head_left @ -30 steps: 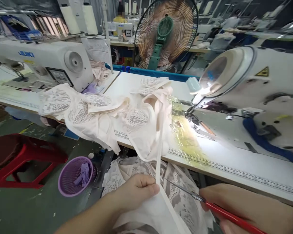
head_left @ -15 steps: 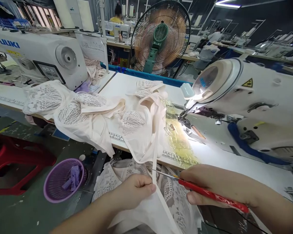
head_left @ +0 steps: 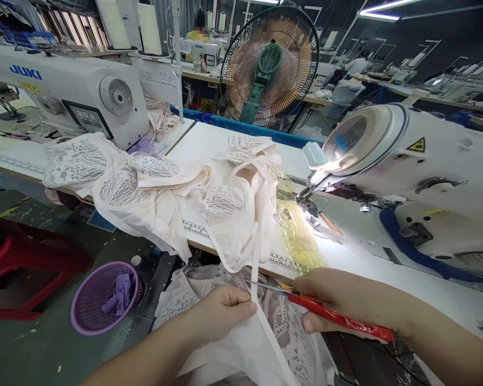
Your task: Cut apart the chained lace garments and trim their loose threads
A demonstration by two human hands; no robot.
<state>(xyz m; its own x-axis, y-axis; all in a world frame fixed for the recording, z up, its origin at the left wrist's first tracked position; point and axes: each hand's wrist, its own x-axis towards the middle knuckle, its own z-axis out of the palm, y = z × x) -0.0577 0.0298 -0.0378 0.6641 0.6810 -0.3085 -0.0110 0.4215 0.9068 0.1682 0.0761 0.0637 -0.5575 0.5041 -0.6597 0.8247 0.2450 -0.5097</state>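
My left hand (head_left: 225,311) is closed, pinching a narrow pale strap (head_left: 255,273) between thumb and forefinger just below the table edge. The strap runs up to a cream lace bra (head_left: 225,214) lying on the table and down past my fingers. In my right hand (head_left: 326,297) are scissors with red handles (head_left: 342,317), gripped closed. Their thin metal blades reach left to the strap, right above my left fingertips; whether they have cut into it I cannot tell. Beneath both hands, more white lace pieces (head_left: 290,332) hang at my lap.
At right stands a sewing machine (head_left: 386,145) with its lamp lit, tools lying by its needle. Another sewing machine (head_left: 84,96) is at left, near more lace bras (head_left: 121,187). A fan (head_left: 269,64) stands behind the table. On the floor are a purple basket (head_left: 78,305) and red stool (head_left: 24,268).
My right hand and the scissors have shifted slightly left, bringing the blades further across the strap. The left hand keeps its pinch. The whole view has shifted a little.
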